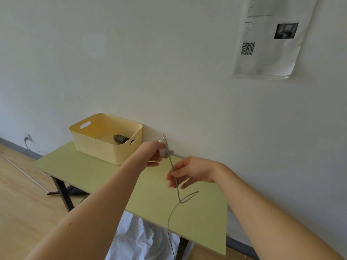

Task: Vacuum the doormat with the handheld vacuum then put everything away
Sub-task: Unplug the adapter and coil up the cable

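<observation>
Put-away: cord (pixel 170 161) being coiled | left hand (pixel 152 152) gripping its loops | right hand (pixel 189 171) pinching it lower down | next, likely: winding in the slack, stowing in yellow bin (pixel 97 151)

A single wide-angle view from my own head, looking forward and down. It sits close over the green worktop (pixel 90 171), facing the white wall (pixel 169 72) on the far side, with wooden floor (pixel 22 199) at the left.

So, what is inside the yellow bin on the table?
A dark cylindrical object lies in the yellow bin, near its right handle hole. The front wall hides the near floor.
</observation>
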Motion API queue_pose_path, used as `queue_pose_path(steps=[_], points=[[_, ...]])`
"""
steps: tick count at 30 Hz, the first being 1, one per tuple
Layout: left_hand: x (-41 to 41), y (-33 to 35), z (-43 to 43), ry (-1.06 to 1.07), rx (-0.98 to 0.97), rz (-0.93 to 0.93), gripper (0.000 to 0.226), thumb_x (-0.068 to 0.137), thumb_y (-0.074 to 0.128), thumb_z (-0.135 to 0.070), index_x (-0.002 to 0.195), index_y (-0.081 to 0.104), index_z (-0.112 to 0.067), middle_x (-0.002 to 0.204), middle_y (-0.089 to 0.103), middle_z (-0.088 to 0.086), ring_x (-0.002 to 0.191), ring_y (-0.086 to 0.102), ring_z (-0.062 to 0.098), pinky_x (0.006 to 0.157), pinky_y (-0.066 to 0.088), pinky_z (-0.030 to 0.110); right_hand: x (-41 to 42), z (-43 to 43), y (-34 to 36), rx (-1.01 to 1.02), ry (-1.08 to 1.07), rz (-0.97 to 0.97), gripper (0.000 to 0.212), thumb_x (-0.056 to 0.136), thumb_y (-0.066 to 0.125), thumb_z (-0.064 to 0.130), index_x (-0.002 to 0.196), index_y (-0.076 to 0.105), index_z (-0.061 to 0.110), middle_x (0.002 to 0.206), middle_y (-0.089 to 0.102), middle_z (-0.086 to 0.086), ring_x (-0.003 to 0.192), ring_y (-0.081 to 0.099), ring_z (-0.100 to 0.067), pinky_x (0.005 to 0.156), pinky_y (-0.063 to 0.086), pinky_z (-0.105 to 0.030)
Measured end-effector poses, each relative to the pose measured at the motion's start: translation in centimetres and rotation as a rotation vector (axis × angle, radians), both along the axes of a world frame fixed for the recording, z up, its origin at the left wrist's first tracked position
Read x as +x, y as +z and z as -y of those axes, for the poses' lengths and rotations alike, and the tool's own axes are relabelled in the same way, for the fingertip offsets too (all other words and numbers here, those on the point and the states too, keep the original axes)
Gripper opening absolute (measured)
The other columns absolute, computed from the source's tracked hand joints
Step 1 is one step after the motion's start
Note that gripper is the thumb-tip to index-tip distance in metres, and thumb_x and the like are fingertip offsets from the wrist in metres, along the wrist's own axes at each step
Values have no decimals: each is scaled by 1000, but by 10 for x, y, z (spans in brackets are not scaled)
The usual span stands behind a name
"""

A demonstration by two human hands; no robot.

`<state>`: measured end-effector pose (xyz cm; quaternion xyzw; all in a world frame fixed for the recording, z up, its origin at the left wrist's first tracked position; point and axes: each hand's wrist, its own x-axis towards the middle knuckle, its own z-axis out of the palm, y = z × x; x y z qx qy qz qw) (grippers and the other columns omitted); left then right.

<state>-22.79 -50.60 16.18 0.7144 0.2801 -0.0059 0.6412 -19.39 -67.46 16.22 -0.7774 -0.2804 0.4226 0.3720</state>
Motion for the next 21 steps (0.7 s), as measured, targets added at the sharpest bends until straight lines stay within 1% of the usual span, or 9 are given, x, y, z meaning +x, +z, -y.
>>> queue_pose_path(steps=[4, 6, 8, 11, 13, 15, 16, 19, 21], points=[[-5, 10, 0, -78, -374, 80, 25, 95, 43, -19, 93, 65, -6, 83, 70, 6, 76, 70, 21, 72, 55, 32, 1, 4, -23, -228, 19, 104, 20, 100, 48, 19, 94, 67, 20, 105, 73, -4, 98, 63, -13, 81, 45, -26], [-5, 14, 2, -81, -553, 104, 28, 97, 41, -17, 90, 64, -3, 75, 71, 9, 65, 72, 22, 66, 59, 33, 4, 9, -33, -314, 14, 197, 22, 99, 48, 21, 103, 69, 16, 116, 72, -6, 95, 62, -10, 76, 42, -25], [-5, 17, 4, -59, -644, 126, 29, 97, 39, -17, 92, 62, 0, 60, 65, 9, 49, 66, 19, 56, 60, 32, 7, 15, -41, -381, 8, 272, 27, 98, 48, 22, 111, 70, 12, 116, 72, -6, 92, 61, -10, 68, 39, -24], [-5, 14, 6, -19, -624, 130, 26, 97, 39, -17, 94, 59, 0, 55, 54, 6, 38, 50, 14, 46, 52, 25, 12, 26, -51, -471, -29, 335, 34, 99, 46, 26, 114, 69, 5, 104, 71, -11, 84, 57, -15, 66, 40, -25], [-6, 9, 5, -4, -549, 105, 26, 96, 40, -18, 89, 58, -2, 60, 52, 5, 39, 43, 11, 42, 47, 21, 14, 34, -56, -538, -106, 370, 48, 102, 41, 39, 116, 68, 2, 98, 67, -18, 81, 57, -21, 65, 41, -25], [-7, 4, 4, 8, -503, 84, 29, 96, 38, -17, 84, 60, -3, 62, 52, 4, 37, 37, 9, 39, 40, 18, 14, 42, -59, -622, -223, 276, 62, 101, 32, 52, 117, 63, 1, 104, 68, -24, 74, 61, -27, 59, 40, -23], [-8, 3, 5, 13, -479, 81, 31, 96, 37, -17, 82, 61, -5, 62, 51, 3, 35, 34, 8, 37, 35, 16, 12, 46, -60, -645, -270, 202, 65, 101, 27, 54, 116, 59, 0, 106, 68, -28, 68, 63, -29, 58, 42, -24], [-9, 2, 5, 14, -389, 66, 38, 99, 33, -19, 75, 61, -9, 63, 50, 1, 32, 30, 6, 34, 24, 13, 11, 56, -62, -661, -329, 90, 57, 102, 17, 44, 107, 56, 3, 108, 69, -28, 61, 64, -26, 62, 47, -26], [-9, 1, 6, 0, -393, 75, 36, 100, 32, -20, 79, 59, -9, 62, 57, -1, 32, 30, 5, 32, 22, 12, 13, 57, -66, -646, -287, 100, 42, 102, 25, 34, 110, 55, 5, 107, 70, -22, 64, 65, -20, 63, 47, -26]])
